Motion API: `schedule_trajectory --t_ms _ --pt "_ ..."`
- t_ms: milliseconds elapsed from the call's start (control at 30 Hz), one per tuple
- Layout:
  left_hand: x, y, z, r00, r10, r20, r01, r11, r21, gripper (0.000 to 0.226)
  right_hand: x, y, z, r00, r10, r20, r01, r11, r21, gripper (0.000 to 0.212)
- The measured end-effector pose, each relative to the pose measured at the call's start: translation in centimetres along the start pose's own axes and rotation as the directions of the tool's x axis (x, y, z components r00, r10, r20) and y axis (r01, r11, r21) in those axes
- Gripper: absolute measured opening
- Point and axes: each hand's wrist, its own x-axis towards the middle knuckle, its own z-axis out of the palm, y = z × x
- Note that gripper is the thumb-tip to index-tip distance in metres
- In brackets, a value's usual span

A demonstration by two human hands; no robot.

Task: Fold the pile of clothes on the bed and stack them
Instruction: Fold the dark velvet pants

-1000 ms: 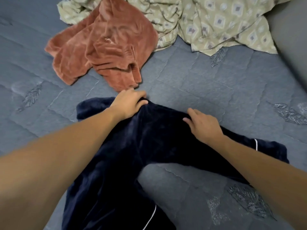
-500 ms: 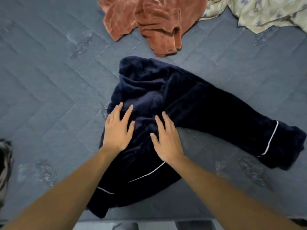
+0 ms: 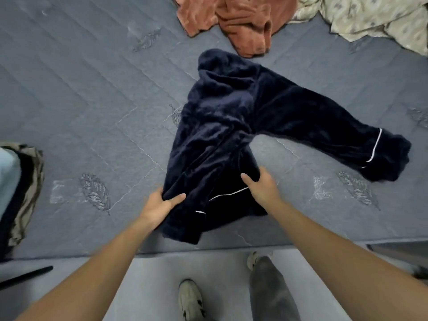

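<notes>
Left hand and right hand gripping navy garment near edge, on bed

1. Fleece pants lie on the bed, beyond both hands.
2. Left hand grips the near-left edge of one pant leg; right hand grips the same leg's right edge.
3. Other pant leg stretches far to the right of the right hand.
4. Velvet garment lies on the bed well beyond the hands, just behind the pants.
5. Patterned sheet sits right of the velvet garment, far corner.
6. Folded stack rests well left of the left hand, at the bed edge.
7. Shoes on the floor, nearer than the hands.
</notes>
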Motion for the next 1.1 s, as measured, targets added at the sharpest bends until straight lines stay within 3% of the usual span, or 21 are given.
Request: schedule_trajectory --t_ms 67,267,300,367,433,500,533,567,600,667,700,800,933,1033,1100 --pt "-1.2 -0.4 0.3 0.998 0.05 0.038 -0.049 0.998 -0.05 0.049 -1.7 0.1 -0.1 1.0 -0.002 0.01 0.002 1.0 0.01 0.042" --pt "-4.0 -2.2 1.6 0.979 0.2 -0.048 -0.205 0.956 -0.208 0.033 -5.2 2.8 -1.7 0.999 0.037 -0.025 -0.037 0.999 0.004 0.041" --pt "-4.3 -2.7 1.9 0.984 0.174 -0.049 -0.18 0.948 -0.263 0.03 -5.6 3.7 -2.0 0.998 0.041 -0.043 -0.043 0.998 -0.049 0.039" --pt "-5.0 -3.8 2.6 0.999 -0.001 0.047 0.021 0.896 -0.443 0.039 -6.1 5.3 -2.1 0.994 0.037 -0.106 -0.066 0.956 -0.286 0.044" --pt "-5.4 -5.2 3.1 0.988 -0.109 0.105 0.147 0.866 -0.478 0.055 -6.7 6.4 -1.3 0.967 -0.121 -0.226 -0.033 0.814 -0.58 0.055" --pt "-5.5 -6.2 3.5 0.988 -0.148 0.046 0.153 0.889 -0.43 0.051 -7.7 6.4 0.3 0.867 -0.419 -0.268 0.157 0.742 -0.651 0.048" --pt "-5.4 -6.7 3.5 0.992 -0.128 0.01 0.121 0.904 -0.41 0.039 -8.3 6.1 1.4 0.824 -0.509 -0.25 0.279 0.747 -0.603 0.04" --pt "-5.4 -6.9 3.6 0.995 -0.096 -0.005 0.087 0.918 -0.388 0.028 -8.8 5.8 2.7 0.824 -0.524 -0.218 0.364 0.783 -0.504 0.033" --pt "-5.6 -7.1 3.7 0.998 -0.059 -0.002 0.054 0.931 -0.361 0.021 -9.4 5.5 4.0 0.875 -0.454 -0.172 0.363 0.847 -0.387 0.031" --pt "-5.7 -7.2 3.8 1.0 -0.009 -0.002 0.008 0.952 -0.307 0.018 -10.0 4.8 6.2 0.985 -0.17 -0.016 0.164 0.966 -0.202 0.046" --pt "-5.8 -7.1 3.9 1.0 0.002 -0.01 -0.004 0.958 -0.288 0.02 -10.1 4.4 7.0 0.998 -0.04 0.051 0.047 0.99 -0.136 0.055" --pt "-6.0 -6.8 4.1 1.0 0.014 -0.023 -0.019 0.972 -0.235 0.029 -9.9 4.0 8.3 0.996 0.065 0.058 -0.066 0.998 0.005 0.053" --pt "-5.8 -6.9 3.8 0.999 0.028 -0.024 -0.032 0.981 -0.189 0.02 -9.8 3.9 7.8 0.999 0.021 0.048 -0.026 0.994 0.103 0.032" --pt "-6.3 -7.4 3.5 0.997 0.081 -0.009 -0.081 0.969 -0.233 0.015 -10.6 4.0 5.7 0.986 -0.168 -0.006 0.168 0.983 0.068 0.024" --pt "-6.9 -7.9 3.5 0.981 0.191 -0.021 -0.191 0.951 -0.243 0.021 -10.9 4.0 4.1 0.943 -0.326 -0.067 0.325 0.945 -0.027 0.023"
